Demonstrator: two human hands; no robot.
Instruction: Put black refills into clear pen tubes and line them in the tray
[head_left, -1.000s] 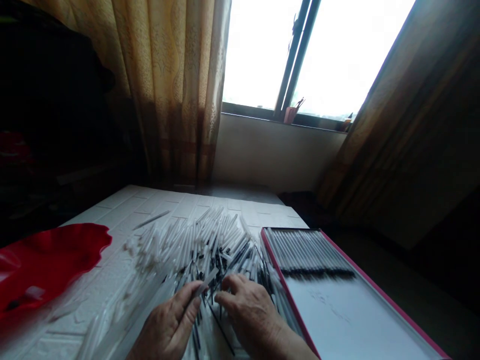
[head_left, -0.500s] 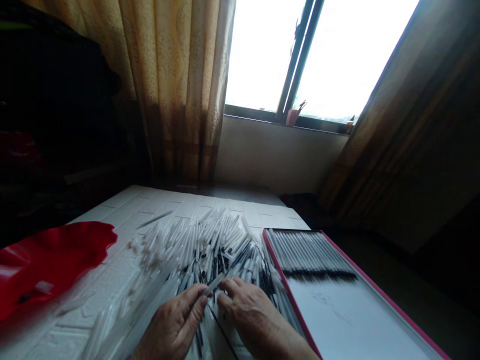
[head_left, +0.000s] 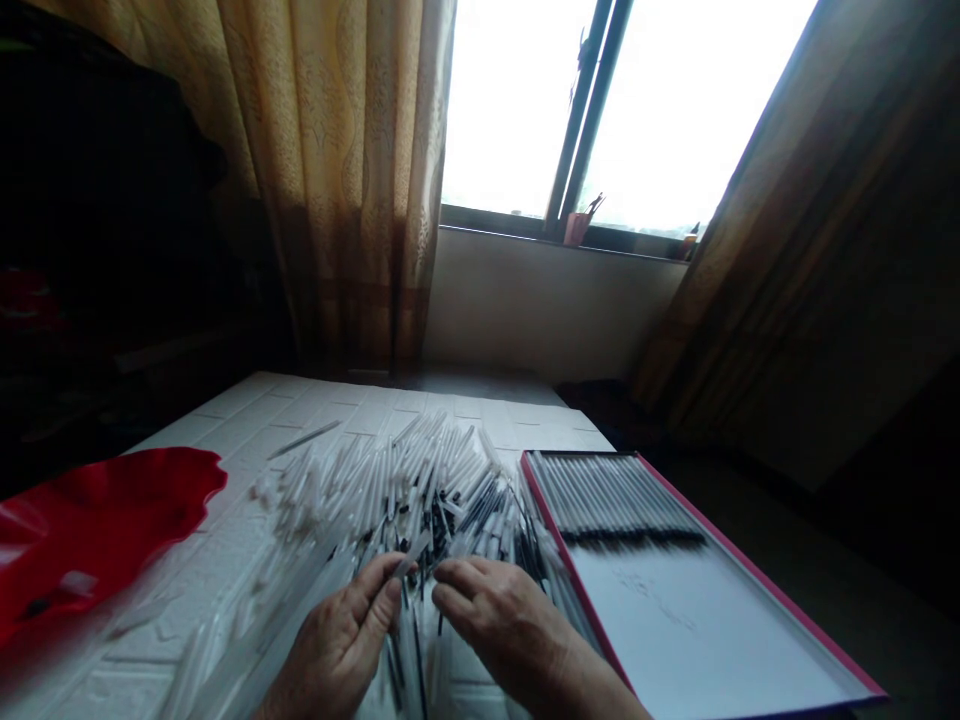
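My left hand (head_left: 341, 635) pinches a translucent white pen barrel (head_left: 414, 553) between thumb and forefinger, its free end slanting up and right. Close beside it, my right hand (head_left: 506, 615) has its fingertips pressed together; what lies in them is too small and blurred to make out. Both hands are over the near part of a loose pile of clear pen barrels (head_left: 356, 480). Thin dark refills (head_left: 484, 503) and small black pieces (head_left: 442, 512) lie mixed among the barrels.
On the right lies a shallow red-edged white box (head_left: 697, 625) with a row of clear pens (head_left: 622, 490), dark at their near ends. A red wavy-rimmed bowl (head_left: 127, 495) stands at the left. The table (head_left: 240, 410) has a white brick pattern. A window and curtains are behind.
My hands have drawn slightly apart, the left shifting a little left. The barrel in my left hand now shows as a shorter piece. The whole view has shifted slightly.
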